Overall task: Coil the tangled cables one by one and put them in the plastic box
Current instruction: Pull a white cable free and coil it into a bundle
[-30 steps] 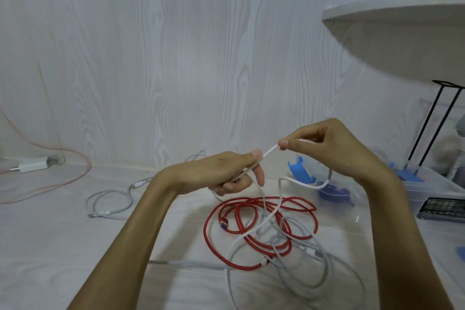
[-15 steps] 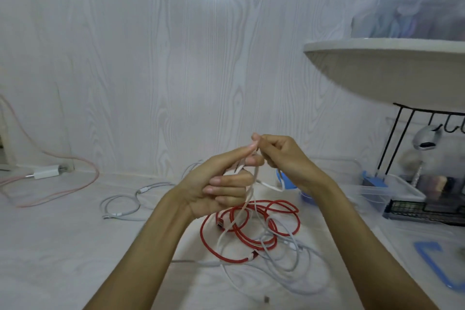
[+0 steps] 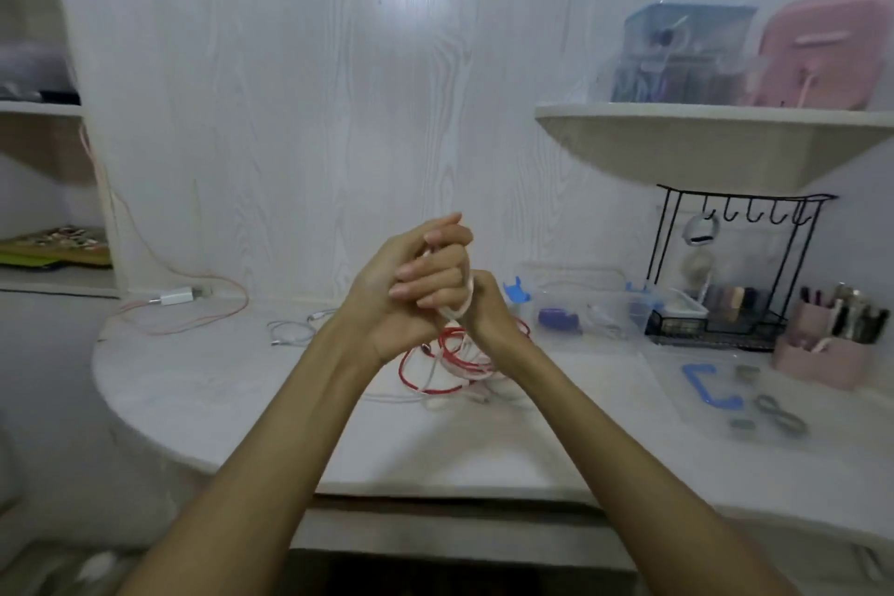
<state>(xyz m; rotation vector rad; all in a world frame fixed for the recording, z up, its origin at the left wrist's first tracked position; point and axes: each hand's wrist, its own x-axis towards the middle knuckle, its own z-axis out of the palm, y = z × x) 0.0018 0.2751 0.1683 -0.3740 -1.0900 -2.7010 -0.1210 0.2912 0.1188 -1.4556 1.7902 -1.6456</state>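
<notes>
Clear plastic box point(image 3: 604, 310): white cable inside. Left hand point(image 3: 411, 286) grips looped white cable point(image 3: 465, 305); right hand point(image 3: 484, 305) hidden, grip unclear.

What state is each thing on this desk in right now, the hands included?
Left hand: raised, fingers curled round the white cable.
Right hand: mostly hidden behind the left; grip unclear.
White cable: looped around the hands, trailing down to the pile.
Red cable: lying tangled on the desk.
Plastic box: open, lid lying beside it.
Charger: plugged in at the wall.
</notes>
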